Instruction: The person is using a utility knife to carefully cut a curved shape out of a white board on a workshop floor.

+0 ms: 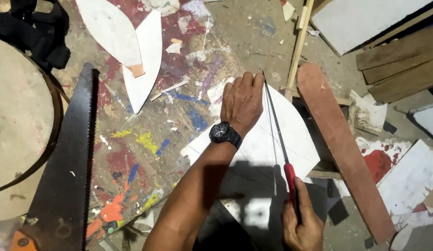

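My left hand (242,100) presses flat on a white board (291,139) with pencil lines, fingers spread near its far edge; a black watch is on the wrist. My right hand (301,223) grips the red handle of a thin narrow saw (274,121). Its blade runs away from me across the board, right beside the left hand's fingers. The board lies on a paint-splattered floor.
A large black handsaw (67,162) lies at the left beside a round wooden board (18,111). White leaf-shaped cutouts (132,46) lie at the top. A long reddish plank (339,139), a thin wood strip (298,46) and stacked boards (398,60) are at the right.
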